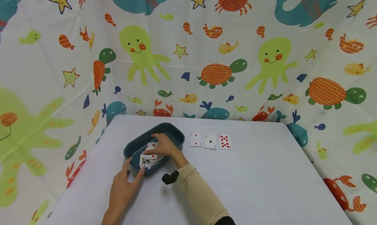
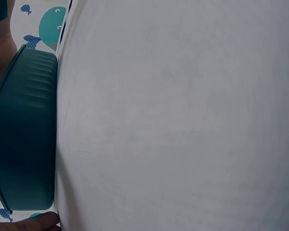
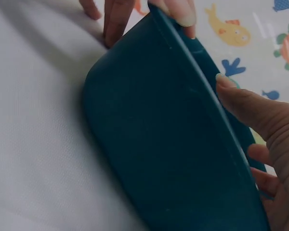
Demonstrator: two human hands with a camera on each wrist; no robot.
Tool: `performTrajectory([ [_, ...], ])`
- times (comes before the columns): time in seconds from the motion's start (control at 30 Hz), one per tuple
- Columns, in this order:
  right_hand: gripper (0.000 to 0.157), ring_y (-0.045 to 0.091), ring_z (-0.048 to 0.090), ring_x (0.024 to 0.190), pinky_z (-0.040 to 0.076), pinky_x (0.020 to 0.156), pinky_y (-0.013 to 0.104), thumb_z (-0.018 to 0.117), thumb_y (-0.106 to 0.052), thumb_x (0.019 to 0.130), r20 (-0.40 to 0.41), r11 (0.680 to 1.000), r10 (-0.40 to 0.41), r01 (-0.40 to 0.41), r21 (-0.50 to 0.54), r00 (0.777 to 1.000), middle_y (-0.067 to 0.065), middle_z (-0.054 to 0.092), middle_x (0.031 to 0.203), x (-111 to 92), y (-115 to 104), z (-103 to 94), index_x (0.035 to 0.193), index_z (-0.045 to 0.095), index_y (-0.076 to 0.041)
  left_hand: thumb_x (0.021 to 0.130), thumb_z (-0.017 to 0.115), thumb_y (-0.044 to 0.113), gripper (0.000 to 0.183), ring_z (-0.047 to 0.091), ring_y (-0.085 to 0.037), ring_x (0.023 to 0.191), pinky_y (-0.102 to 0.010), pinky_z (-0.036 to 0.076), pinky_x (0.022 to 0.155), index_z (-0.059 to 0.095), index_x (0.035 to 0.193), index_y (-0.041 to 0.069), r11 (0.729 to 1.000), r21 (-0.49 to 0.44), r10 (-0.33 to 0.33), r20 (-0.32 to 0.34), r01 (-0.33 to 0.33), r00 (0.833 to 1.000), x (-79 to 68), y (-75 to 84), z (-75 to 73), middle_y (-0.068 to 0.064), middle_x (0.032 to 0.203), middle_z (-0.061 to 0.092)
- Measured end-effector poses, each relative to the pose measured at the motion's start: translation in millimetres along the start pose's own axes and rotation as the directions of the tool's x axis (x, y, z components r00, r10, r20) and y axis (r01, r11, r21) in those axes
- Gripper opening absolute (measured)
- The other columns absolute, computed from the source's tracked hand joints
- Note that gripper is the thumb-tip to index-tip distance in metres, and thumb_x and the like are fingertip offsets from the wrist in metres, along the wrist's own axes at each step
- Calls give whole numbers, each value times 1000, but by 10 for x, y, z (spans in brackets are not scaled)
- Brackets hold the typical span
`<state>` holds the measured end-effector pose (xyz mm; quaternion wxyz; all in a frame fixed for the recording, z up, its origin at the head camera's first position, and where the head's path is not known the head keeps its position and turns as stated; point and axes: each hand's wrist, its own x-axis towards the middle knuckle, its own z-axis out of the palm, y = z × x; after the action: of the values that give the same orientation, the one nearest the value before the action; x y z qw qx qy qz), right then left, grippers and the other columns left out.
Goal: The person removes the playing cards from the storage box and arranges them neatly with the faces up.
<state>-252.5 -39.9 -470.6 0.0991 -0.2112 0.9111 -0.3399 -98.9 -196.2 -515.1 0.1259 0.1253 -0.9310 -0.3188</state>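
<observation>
A dark teal oblong tray [image 1: 176, 136] stands on the table, holding several loose playing cards [image 1: 147, 161] at its near end. My left hand [image 1: 122, 187] holds the tray's near left corner, its thumb and forefinger spread along the rim. In the right wrist view, that hand's fingertips [image 3: 183, 14] lap over the edge. My right hand [image 1: 165, 146] reaches in over the tray, its spread thumb and forefinger right at a red heart card [image 1: 152, 146]. The right wrist view shows its thumb [image 3: 245, 106] above the tray opening; the wall hides the cards.
Right of the tray, a row of three face-up cards lies on the white table: a diamond card [image 1: 195, 139], a club card [image 1: 210, 141] and a heart card [image 1: 224, 142]. Behind hangs a cloth [image 1: 176, 87] printed with sea animals. A black strap piece [image 1: 170, 178] juts from the right wrist.
</observation>
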Motion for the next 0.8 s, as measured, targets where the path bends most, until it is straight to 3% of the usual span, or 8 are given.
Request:
performTrajectory([
  [0.43, 89, 21, 52, 132, 48, 105, 41, 86, -58, 76, 49, 983, 17, -8, -184, 999, 5, 55, 146, 126, -19, 112, 148, 53, -17, 95, 61, 62, 80, 60, -53, 114, -68, 48, 86, 38, 156, 16, 1000, -22, 10, 1, -10, 1000, 14, 1, 1, -34, 121, 65],
  [0.8, 92, 18, 52, 128, 48, 104, 36, 89, -58, 71, 85, 922, 11, 23, -387, 996, 2, 56, 141, 148, -74, 171, 146, 54, -19, 95, 63, 61, 79, 62, -51, 111, -67, 49, 84, 40, 155, 16, 1000, -25, 14, -13, -15, 1000, 12, 8, 0, -33, 117, 66],
])
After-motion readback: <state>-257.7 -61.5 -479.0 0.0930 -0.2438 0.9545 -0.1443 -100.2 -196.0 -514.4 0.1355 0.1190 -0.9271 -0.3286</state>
